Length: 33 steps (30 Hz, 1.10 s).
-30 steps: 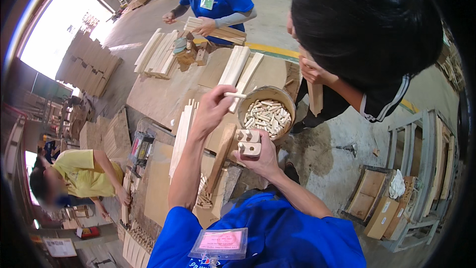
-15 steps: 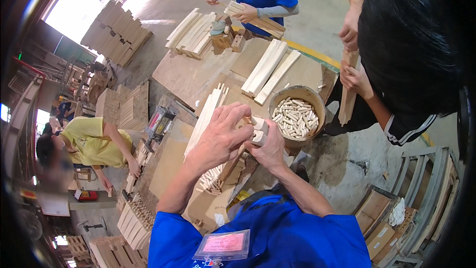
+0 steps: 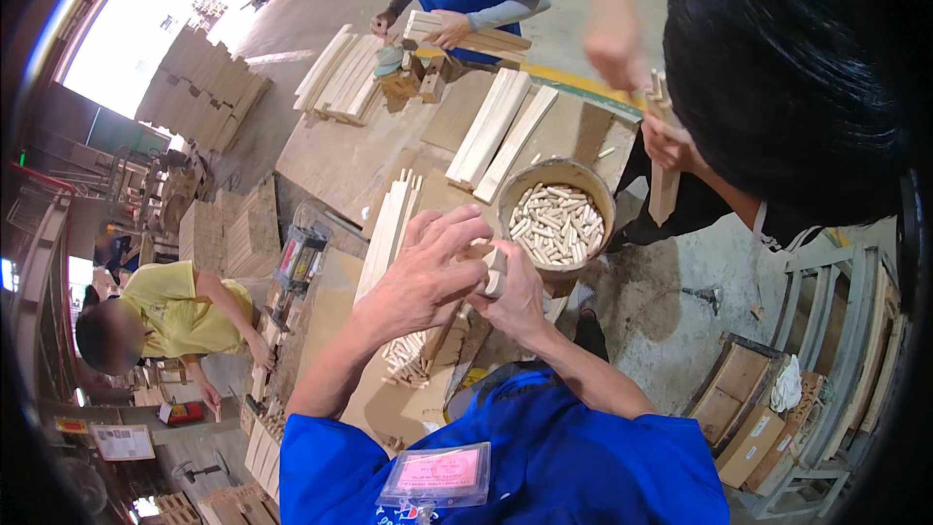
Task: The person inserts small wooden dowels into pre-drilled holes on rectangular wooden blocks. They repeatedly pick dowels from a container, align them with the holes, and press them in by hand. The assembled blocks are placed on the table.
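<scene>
Both hands clasp a small wooden block, left hand curled over it, right hand gripping beneath. Just beyond sits a round tub of what look like dowel pins.

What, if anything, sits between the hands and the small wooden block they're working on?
Nothing visible. The left hand and right hand are both already closed around the small wooden block, just in front of the round tub of wooden dowels. The fingers hide most of the block.
</scene>
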Each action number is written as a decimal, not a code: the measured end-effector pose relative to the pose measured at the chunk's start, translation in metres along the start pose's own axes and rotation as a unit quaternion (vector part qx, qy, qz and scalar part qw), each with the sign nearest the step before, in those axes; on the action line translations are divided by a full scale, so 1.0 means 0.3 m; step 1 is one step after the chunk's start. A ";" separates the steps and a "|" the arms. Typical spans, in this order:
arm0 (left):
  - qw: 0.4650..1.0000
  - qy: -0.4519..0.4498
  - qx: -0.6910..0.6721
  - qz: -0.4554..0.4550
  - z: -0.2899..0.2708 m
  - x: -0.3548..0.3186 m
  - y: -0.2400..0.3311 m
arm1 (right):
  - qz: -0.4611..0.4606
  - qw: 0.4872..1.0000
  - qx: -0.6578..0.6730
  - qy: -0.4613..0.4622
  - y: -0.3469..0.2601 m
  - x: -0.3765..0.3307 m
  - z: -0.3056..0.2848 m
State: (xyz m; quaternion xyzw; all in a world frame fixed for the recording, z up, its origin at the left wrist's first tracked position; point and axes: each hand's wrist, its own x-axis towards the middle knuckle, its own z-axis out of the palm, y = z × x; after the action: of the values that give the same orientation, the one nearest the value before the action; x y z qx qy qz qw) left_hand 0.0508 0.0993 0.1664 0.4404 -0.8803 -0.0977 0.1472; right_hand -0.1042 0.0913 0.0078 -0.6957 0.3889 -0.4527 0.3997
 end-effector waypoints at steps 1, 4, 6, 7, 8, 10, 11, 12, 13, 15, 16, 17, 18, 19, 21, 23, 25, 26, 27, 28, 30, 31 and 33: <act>0.999 -0.021 -0.049 0.000 -0.020 -0.001 0.000 | -0.014 1.000 0.002 0.003 0.005 -0.006 0.003; 0.993 0.111 -0.032 -0.032 -0.109 0.012 0.002 | -0.023 1.000 0.010 0.002 0.012 -0.016 0.000; 0.993 0.089 -0.004 -0.078 -0.030 0.067 0.013 | -0.002 1.000 0.018 0.001 0.016 -0.019 -0.007; 0.991 0.081 0.016 -0.107 0.021 0.105 0.025 | -0.002 1.000 0.021 0.001 0.003 -0.020 -0.003; 0.988 0.072 0.028 -0.133 0.072 0.140 0.031 | 0.004 1.000 -0.001 -0.009 0.006 -0.030 0.005; 0.905 -0.283 -0.104 -0.300 -0.034 0.228 0.005 | 0.000 0.999 -0.036 -0.027 -0.013 -0.011 0.027; 0.971 -0.110 -0.016 -0.209 0.010 0.159 0.012 | -0.029 0.999 0.011 -0.016 -0.034 -0.041 0.013; 0.992 0.057 0.067 -0.093 0.075 0.117 0.015 | -0.034 0.999 0.002 -0.007 -0.024 -0.030 0.005; 0.987 0.122 -0.015 -0.105 0.079 0.094 0.005 | -0.038 0.999 -0.004 -0.013 -0.014 -0.048 0.009; 0.945 0.256 -0.169 -0.118 0.033 0.057 -0.059 | -0.043 0.998 0.019 -0.035 -0.016 -0.080 -0.010; 0.908 0.312 -0.207 -0.188 0.006 -0.003 -0.046 | -0.044 0.998 0.049 -0.017 -0.050 -0.103 -0.045; 0.863 0.364 -0.248 -0.250 -0.013 -0.073 -0.031 | -0.045 0.996 0.071 0.007 -0.087 -0.106 -0.092; 0.850 0.318 -0.331 -0.259 0.038 -0.189 -0.038 | -0.048 0.994 0.088 0.039 -0.106 -0.108 -0.145; 0.831 0.267 -0.406 -0.270 0.134 -0.333 -0.029 | -0.057 0.972 0.211 0.084 -0.109 -0.121 -0.185; 0.811 -0.089 -0.522 -0.248 0.291 -0.542 0.069 | 0.088 0.924 0.355 0.111 -0.121 -0.169 -0.234; 0.798 -0.250 -0.439 -0.329 0.470 -0.614 0.214 | 0.156 0.831 0.512 0.151 -0.154 -0.179 -0.218; 0.704 0.170 -0.564 -0.396 0.698 -0.575 0.287 | 0.191 0.774 0.597 0.092 -0.179 -0.191 -0.172; 0.635 0.325 -0.599 -0.364 0.705 -0.555 0.300 | 0.217 0.737 0.637 0.067 -0.177 -0.198 -0.155; 0.571 0.459 -0.613 -0.297 0.662 -0.480 0.311 | 0.258 0.712 0.652 0.045 -0.142 -0.210 -0.132; 0.520 0.544 -0.629 -0.194 0.586 -0.434 0.314 | 0.311 0.661 0.682 0.025 -0.123 -0.227 -0.086; 0.498 0.660 -0.545 -0.140 0.427 -0.375 0.336 | 0.417 0.564 0.713 -0.007 -0.090 -0.249 0.003; 0.541 0.642 -0.524 -0.144 0.372 -0.387 0.320 | 0.422 0.547 0.723 -0.020 -0.090 -0.254 0.033; 0.585 0.641 -0.474 -0.150 0.285 -0.366 0.301 | 0.434 0.534 0.724 -0.048 -0.099 -0.262 0.097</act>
State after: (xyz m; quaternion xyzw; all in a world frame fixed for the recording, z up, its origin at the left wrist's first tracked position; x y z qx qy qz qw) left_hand 0.0162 0.2449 0.0944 0.3827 -0.3080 -0.2142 0.8443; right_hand -0.0941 0.1794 0.0019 0.0652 0.1626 -0.3167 0.9322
